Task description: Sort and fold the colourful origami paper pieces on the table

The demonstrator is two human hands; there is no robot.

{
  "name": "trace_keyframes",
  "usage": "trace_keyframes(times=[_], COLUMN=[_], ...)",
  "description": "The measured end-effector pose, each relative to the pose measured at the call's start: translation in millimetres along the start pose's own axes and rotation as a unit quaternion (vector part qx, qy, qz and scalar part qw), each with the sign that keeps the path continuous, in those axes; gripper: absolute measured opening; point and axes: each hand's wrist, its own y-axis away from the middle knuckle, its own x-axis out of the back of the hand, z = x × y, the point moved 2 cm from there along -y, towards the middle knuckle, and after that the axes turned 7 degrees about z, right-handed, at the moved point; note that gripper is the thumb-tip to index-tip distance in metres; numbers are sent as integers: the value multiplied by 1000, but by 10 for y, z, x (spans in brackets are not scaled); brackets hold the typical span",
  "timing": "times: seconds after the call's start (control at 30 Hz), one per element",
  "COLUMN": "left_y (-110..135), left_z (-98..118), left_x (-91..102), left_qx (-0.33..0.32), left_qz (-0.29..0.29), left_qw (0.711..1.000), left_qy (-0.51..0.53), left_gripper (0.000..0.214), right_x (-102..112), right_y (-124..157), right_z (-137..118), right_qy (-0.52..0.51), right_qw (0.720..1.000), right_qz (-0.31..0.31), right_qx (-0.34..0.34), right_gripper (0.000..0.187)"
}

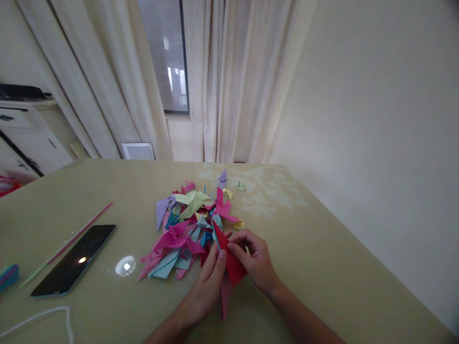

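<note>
Between my two hands is a piece of folded red paper (234, 267), its narrow tip pointing up and away from me. My left hand (211, 274) grips its left edge with the thumb on top. My right hand (253, 258) pinches the paper's right side between thumb and fingers. A paler pink-red flap (225, 294) hangs down below the left hand. Just beyond my hands lies a heap of folded paper cranes (179, 234) in pink, light blue, green and purple. The fingers under the red paper are partly hidden.
On the left of the table (297, 291) lie a black-screened phone (75, 260), a thin pink and green stick (81, 234), a blue paper piece (9, 277) and a white cable (43, 313). A purple paper crane (223, 178) sits behind the heap. A wall (380, 143) borders the right side.
</note>
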Motion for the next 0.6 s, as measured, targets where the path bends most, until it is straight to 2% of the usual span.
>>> trace_keyframes(times=[0.1,0.23,0.33,0.4,0.53,0.6], left_y=[25,49,73,90,101,98], left_z=[12,60,107,118,82,81], left_x=[-18,-15,-10,-13,-28,-39], left_qx=[-13,-20,-76,-121,-150,-149], left_qz=[-18,13,9,-16,-61,-64], left_qw=[1000,1000,996,991,985,986], left_qy=[-10,-19,-39,-61,-56,-29], left_gripper=[65,65,52,43,39,40], right_x=[-20,-31,41,108,174,176], right_y=[15,55,105,137,172,171], right_z=[-22,-106,-203,-274,-379,-400], right_qy=[44,76,119,149,191,187], right_qw=[997,986,973,960,920,914], right_qz=[-23,-28,16,19,-85,-104], right_qx=[63,145,198,238,332,346], right_gripper=[12,9,31,47,53,53])
